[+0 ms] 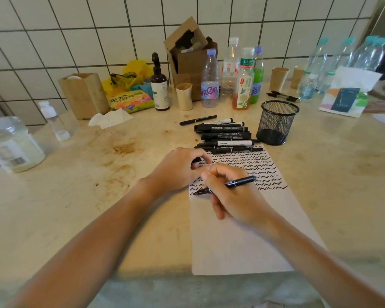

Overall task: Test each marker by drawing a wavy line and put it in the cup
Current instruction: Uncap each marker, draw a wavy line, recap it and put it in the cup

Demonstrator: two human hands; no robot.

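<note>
- Left hand (pixel 178 168): forearm enters from 7 o'clock, fingers curled, pinching a small black cap (pixel 196 160).
- Right hand (pixel 229 196): forearm enters from 5 o'clock, grips a slim black marker pen (pixel 226 185), tip pointing toward 9 o'clock.

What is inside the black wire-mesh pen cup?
Through the black wire-mesh pen cup no marker shows; it looks empty, though its dark floor is hard to read. The pile of black markers lies on the table beside it.
</note>
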